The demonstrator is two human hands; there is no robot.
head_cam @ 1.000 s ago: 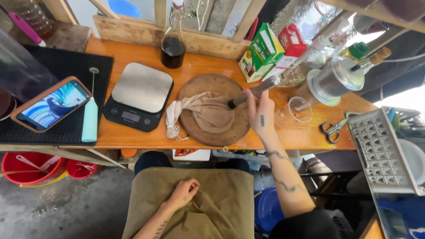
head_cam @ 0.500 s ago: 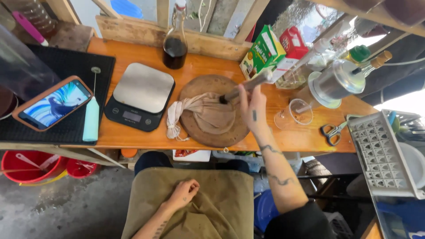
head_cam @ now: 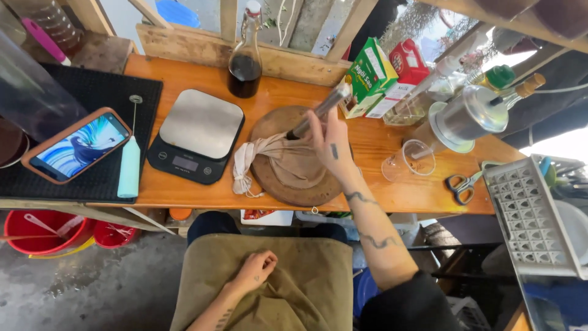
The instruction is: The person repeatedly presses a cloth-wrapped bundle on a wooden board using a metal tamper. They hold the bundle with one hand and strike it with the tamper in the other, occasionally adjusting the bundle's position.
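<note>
One hand only is working: your right hand (head_cam: 331,142) grips a dark-handled metal tool (head_cam: 318,112) over the beige cloth bundle (head_cam: 278,162) on the round wooden board (head_cam: 272,184), while your left hand (head_cam: 256,270) rests loosely curled on your apron (head_cam: 306,288), so the bundle looks not yet finished.

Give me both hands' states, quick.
Left hand: loosely curled, resting on the apron, holding nothing.
Right hand: closed on a tool handle above the cloth.
</note>
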